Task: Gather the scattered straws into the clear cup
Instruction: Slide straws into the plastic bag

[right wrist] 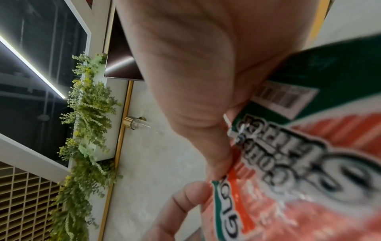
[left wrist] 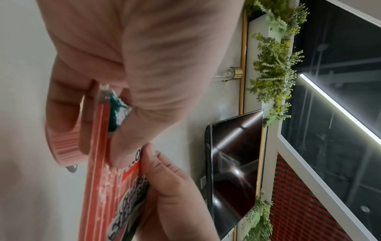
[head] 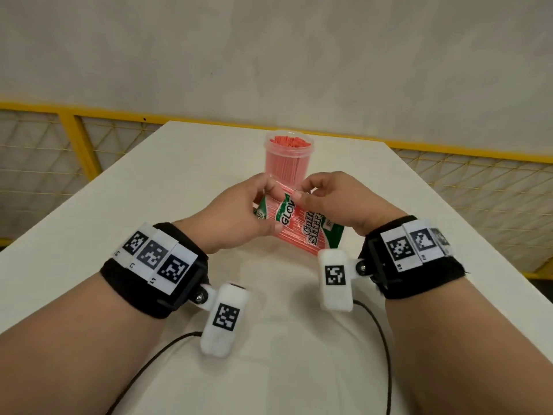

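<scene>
A clear cup (head: 288, 161) packed with upright red straws stands at the table's middle, just beyond my hands. Both hands hold a plastic packet of red straws (head: 302, 227) with green and white printing above the table. My left hand (head: 239, 214) pinches the packet's upper left end between thumb and fingers. My right hand (head: 326, 196) pinches the top edge right beside it. In the left wrist view the packet (left wrist: 103, 163) runs down past my left hand's thumb (left wrist: 132, 130), with the cup (left wrist: 63, 146) behind it. The right wrist view shows the packet's label (right wrist: 299, 163) close up.
The white table (head: 149, 220) reaches to a far edge behind the cup. A yellow mesh fence (head: 74, 136) runs along behind and to both sides. Black cables (head: 386, 354) trail from my wrist cameras over the near table.
</scene>
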Demonstrator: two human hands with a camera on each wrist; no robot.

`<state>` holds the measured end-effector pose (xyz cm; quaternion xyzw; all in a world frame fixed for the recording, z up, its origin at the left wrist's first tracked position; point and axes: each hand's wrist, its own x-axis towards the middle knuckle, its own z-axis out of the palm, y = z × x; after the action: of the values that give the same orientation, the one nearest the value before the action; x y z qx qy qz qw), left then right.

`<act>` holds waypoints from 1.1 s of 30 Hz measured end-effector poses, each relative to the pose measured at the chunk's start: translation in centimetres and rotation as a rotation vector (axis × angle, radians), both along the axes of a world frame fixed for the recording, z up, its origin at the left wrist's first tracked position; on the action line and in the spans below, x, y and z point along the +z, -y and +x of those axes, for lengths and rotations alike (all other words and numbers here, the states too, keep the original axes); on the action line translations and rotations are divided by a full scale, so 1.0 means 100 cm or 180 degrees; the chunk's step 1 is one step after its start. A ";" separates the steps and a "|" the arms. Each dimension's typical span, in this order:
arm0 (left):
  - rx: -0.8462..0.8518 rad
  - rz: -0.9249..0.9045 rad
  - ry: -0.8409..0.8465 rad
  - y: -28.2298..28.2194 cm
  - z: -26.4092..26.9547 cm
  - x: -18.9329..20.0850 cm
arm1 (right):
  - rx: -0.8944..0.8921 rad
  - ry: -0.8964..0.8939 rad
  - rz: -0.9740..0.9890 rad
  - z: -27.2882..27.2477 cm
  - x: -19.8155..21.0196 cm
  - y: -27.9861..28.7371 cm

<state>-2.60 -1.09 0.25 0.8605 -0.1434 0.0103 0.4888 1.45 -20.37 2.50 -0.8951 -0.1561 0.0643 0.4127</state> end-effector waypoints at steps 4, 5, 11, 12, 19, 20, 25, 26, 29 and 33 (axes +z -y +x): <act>0.0112 -0.0211 -0.0097 -0.009 0.004 -0.007 | -0.0175 0.0340 -0.0116 0.000 -0.016 -0.012; 0.0127 -0.0246 -0.0097 -0.011 0.004 -0.007 | -0.0199 0.0418 -0.0115 0.000 -0.018 -0.014; 0.0136 -0.0146 0.0073 -0.022 0.007 -0.007 | -0.0392 0.0803 -0.0158 -0.002 -0.024 -0.018; 0.0149 -0.0015 0.0129 -0.023 0.008 -0.008 | -0.0408 0.0845 -0.0208 -0.003 -0.025 -0.017; 0.0146 0.0267 0.0358 -0.019 0.009 -0.012 | -0.0343 0.0953 -0.0366 -0.007 -0.027 -0.019; 0.0121 0.0274 0.0341 -0.020 0.008 -0.012 | -0.0340 0.0971 -0.0377 -0.007 -0.027 -0.019; -0.0078 0.0622 0.0341 -0.019 0.007 -0.012 | -0.0318 0.1038 -0.0420 -0.007 -0.029 -0.020; -0.0110 0.0704 0.0355 -0.019 0.006 -0.013 | -0.0311 0.1043 -0.0427 -0.007 -0.030 -0.020; -0.0089 0.0788 0.0383 -0.019 0.006 -0.013 | -0.0363 0.1063 -0.0376 -0.007 -0.031 -0.021; 0.0018 0.0472 0.0318 -0.023 0.006 -0.012 | -0.0606 0.1036 -0.0184 -0.004 -0.032 -0.019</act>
<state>-1.96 1.23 -0.96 0.8931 -0.1654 0.0439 0.4159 1.03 -18.45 -0.67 -0.9159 -0.1335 -0.1162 0.3604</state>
